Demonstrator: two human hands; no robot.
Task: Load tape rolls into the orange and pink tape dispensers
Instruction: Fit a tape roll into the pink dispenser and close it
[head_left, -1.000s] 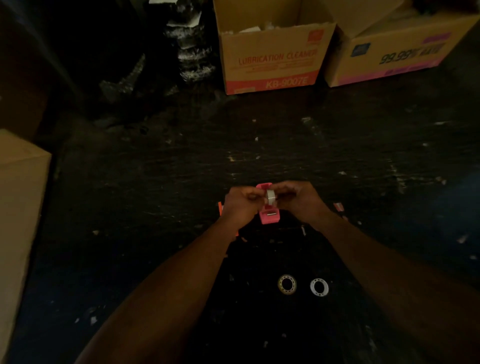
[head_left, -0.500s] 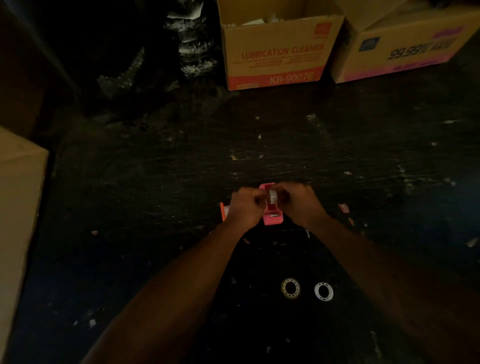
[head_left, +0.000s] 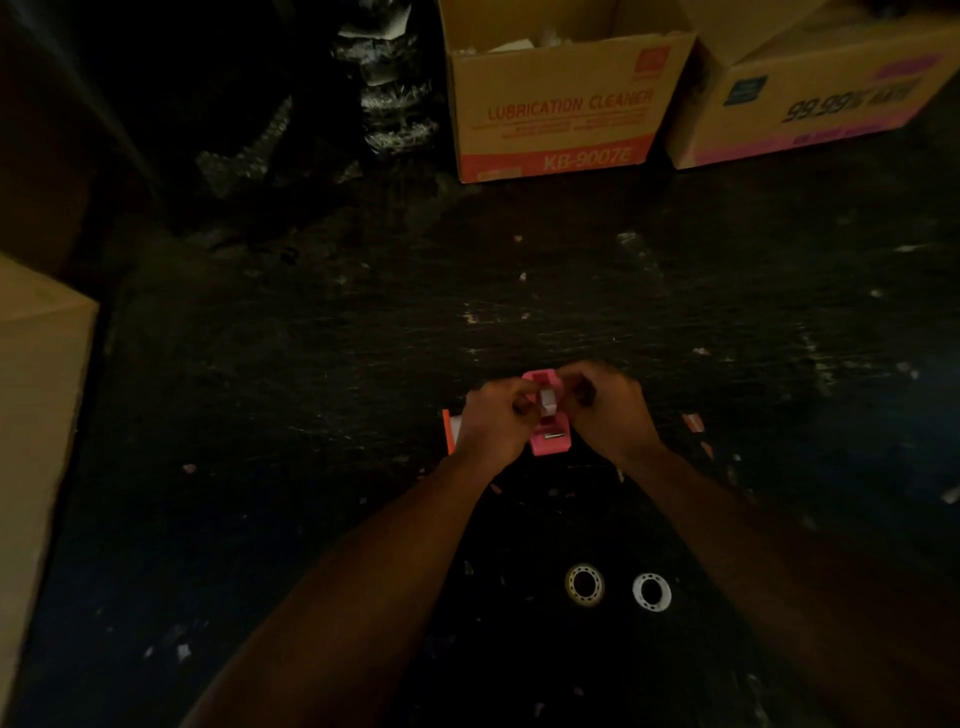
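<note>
- A plain cardboard box (head_left: 36, 415) stands at the far left edge of the dark, scuffed table (head_left: 311, 389), which is speckled with small pale scraps.
- The orange tape dispenser (head_left: 448, 434) lies on the table just left of the left hand, mostly hidden behind it (only an orange edge and a pale bit show).
- The left hand (head_left: 493, 418) is curled, its fingers (head_left: 522, 402) closed against the left side of the pink tape dispenser and the roll in it.
- The pink tape dispenser (head_left: 550, 441) sits between the two hands near the middle of the table, its cutter end toward the camera, with a small metal strip showing there.
- A small white tape roll (head_left: 546, 400) stands on edge in the pink tape dispenser, pinched from both sides.
- The right hand (head_left: 605, 410) is bent inward, its fingers closed on the right side of the roll and the dispenser body (exact contact is too dim to tell).
- Nearer the camera, between the forearms, two loose tape rolls lie flat, side by side but apart: a yellowish roll (head_left: 584, 585) on the left and a white roll (head_left: 651, 593) on the right.
- At the far edge stand an open box printed "LUBRICATION CLEANER" (head_left: 561, 124) and, to its right, a second printed box (head_left: 810, 104).
</note>
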